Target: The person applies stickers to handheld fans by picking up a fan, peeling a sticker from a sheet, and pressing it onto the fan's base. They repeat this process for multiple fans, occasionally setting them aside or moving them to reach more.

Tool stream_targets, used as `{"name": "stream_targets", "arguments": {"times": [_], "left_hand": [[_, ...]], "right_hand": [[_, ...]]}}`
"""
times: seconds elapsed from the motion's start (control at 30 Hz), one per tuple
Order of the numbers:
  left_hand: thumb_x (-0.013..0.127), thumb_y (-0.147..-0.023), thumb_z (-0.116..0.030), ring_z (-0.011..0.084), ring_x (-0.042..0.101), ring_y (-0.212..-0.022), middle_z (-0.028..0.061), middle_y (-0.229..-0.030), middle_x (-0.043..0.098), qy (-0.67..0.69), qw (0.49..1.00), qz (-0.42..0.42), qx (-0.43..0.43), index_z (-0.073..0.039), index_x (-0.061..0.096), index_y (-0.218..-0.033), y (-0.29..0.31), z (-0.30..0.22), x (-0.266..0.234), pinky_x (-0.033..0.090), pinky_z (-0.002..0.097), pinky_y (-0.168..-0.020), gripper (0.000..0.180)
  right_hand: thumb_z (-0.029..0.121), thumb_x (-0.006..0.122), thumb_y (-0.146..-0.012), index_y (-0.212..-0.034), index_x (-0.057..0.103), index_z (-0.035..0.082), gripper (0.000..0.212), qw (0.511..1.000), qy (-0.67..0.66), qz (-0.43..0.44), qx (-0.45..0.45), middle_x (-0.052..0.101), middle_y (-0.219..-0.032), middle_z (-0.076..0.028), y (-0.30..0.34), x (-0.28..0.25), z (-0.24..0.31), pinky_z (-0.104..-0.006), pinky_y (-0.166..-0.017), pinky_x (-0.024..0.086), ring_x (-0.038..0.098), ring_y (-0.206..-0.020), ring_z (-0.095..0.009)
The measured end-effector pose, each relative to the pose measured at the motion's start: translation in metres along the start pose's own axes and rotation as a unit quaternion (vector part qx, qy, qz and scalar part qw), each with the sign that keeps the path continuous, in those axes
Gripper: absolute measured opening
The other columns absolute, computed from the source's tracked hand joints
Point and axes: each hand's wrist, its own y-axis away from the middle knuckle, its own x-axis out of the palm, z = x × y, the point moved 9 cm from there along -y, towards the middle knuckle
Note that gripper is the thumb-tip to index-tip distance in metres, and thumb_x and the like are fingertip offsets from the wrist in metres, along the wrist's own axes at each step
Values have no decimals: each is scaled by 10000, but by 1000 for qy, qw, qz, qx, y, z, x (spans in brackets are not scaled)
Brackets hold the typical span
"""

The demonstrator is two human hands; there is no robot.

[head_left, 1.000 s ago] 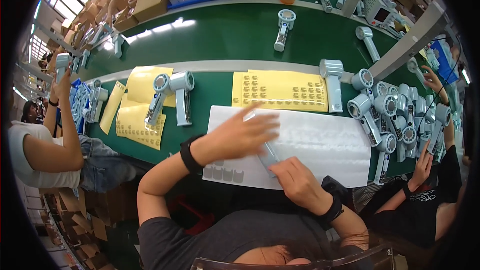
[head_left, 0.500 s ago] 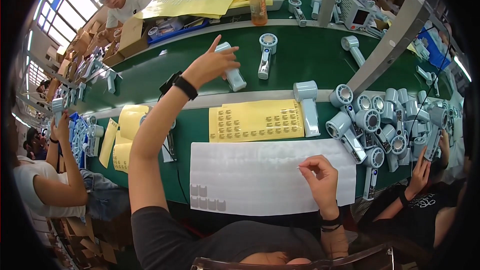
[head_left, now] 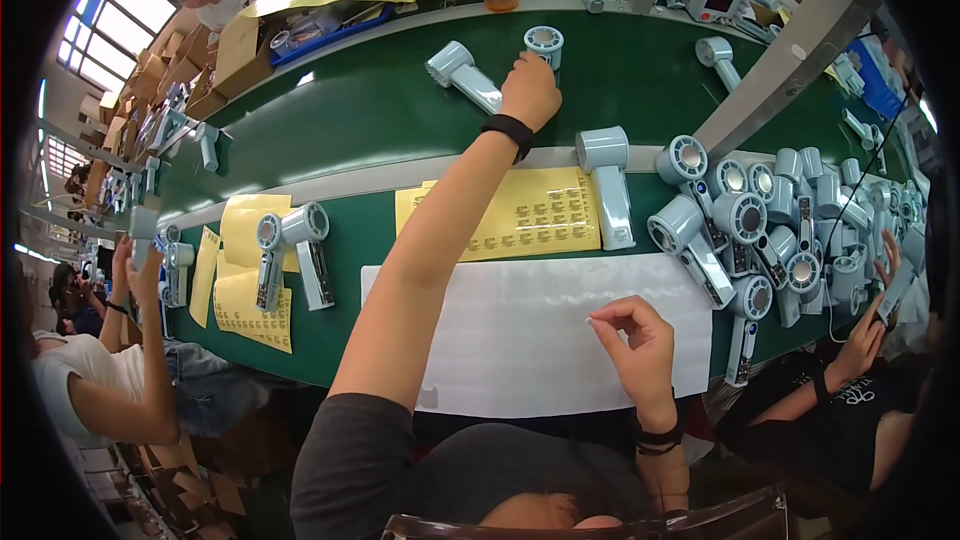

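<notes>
Nearest me, my right hand [head_left: 640, 345] hovers over the white sheet [head_left: 530, 340], thumb and forefinger pinched on something tiny, likely a sticker, too small to be sure. Past the yellow label sheet [head_left: 530, 215], my left hand [head_left: 530, 90] reaches across the green belt [head_left: 380, 110], fingers curled around a pale blue handheld fan [head_left: 545, 45]. It looks light, rigid plastic, smooth; I'd grip the handle, not the round head.

The label sheet [head_left: 520, 215] lies behind the white sheet [head_left: 520, 340].
</notes>
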Motion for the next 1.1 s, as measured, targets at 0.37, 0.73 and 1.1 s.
{"name": "stream_targets", "arguments": {"times": [0.37,0.73,1.1], "left_hand": [[608,-773,-7,342,592,-876,188,-1068,545,-205,978,-15,44,133,316,-1434,234,-22,-120,509,413,-627,736],[645,-845,-97,303,569,-850,290,-1298,427,-80,996,16,-27,200,305,-1400,323,-15,-89,541,399,-659,716],[741,-812,-14,265,523,-781,231,-1406,298,227,963,96,110,89,286,-1469,325,-39,-88,508,379,-761,805]], "right_hand": [[8,754,-786,-981,537,20,292,991,125,33,-38,631,-779,-34,-128,45,4,-242,-663,500,615,-720,-98],[9,725,-749,-906,494,38,282,969,240,61,-20,626,-743,-53,-169,77,-36,-288,-638,506,641,-687,-161],[3,701,-763,-904,489,39,257,945,311,85,-53,600,-753,-38,-162,83,-32,-283,-633,492,613,-681,-136]]}}
